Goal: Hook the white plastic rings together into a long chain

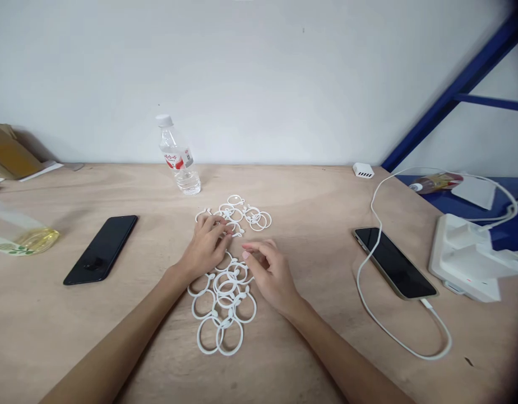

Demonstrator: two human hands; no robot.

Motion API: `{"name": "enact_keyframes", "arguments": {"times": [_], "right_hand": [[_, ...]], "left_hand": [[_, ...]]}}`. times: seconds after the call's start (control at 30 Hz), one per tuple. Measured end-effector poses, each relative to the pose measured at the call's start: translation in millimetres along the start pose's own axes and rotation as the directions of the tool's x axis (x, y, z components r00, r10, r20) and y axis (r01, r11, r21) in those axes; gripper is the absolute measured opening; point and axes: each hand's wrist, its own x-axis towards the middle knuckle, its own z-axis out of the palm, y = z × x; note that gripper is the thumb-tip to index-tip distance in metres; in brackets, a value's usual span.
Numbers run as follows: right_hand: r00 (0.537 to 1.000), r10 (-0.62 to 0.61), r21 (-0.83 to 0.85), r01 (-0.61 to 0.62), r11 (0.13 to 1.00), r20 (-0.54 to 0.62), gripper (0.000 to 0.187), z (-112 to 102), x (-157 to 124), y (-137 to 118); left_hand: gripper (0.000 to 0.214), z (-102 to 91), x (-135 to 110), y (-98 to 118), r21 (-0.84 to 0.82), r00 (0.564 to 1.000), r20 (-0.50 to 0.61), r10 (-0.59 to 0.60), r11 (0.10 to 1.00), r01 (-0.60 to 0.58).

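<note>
Two groups of white plastic curtain rings with small eyelets lie on the wooden table, partly overlapping. The far group (259, 219) is the looser one, and the near group (226, 306) runs toward me in linked-looking circles. My left hand (207, 247) rests at the left edge of the far group, palm down, fingers bent and apart over some rings, which it partly covers. At the right of the gap between the groups is my right hand (271, 274). Its thumb and forefinger are apart, the other fingers curl inward, and no ring shows between them.
A water bottle (178, 160) stands behind the rings. On the left are a black phone (101, 249), a clear plastic pack (27, 238) and a cardboard box (13, 151). To the right lie a phone (396, 264) on a white cable (360, 297), a power strip (465, 258) and a small white block (363, 170).
</note>
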Motion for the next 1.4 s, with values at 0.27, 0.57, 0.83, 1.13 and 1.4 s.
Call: {"name": "enact_keyframes", "arguments": {"times": [0.27,0.57,0.83,1.13,1.4], "right_hand": [[0.999,0.030,-0.015,-0.031,0.999,-0.015,0.017,1,1,0],[0.986,0.139,0.045,-0.136,0.990,-0.089,0.033,1,2,7],[0.985,0.163,0.144,-0.154,0.977,-0.053,0.029,-1,4,8],[0.980,0.197,0.214,-0.184,0.959,-0.042,0.026,-2,4,6],[0.984,0.173,0.256,-0.158,0.954,-0.038,0.021,-5,6,7]], "left_hand": [[0.016,2.3,-1,-1,-0.014,1.000,-0.021,-0.009,1.000,0.009],[0.011,-8.1,-9,24,-0.191,0.996,0.047,0.081,0.979,-0.070],[0.030,-5.1,-13,31,-0.268,0.997,0.012,0.077,0.961,-0.071],[0.038,-6.6,-14,33,-0.281,0.991,0.095,0.093,0.958,-0.063],[0.032,-11.3,-14,34,-0.294,0.988,0.122,0.098,0.954,-0.059]]}}
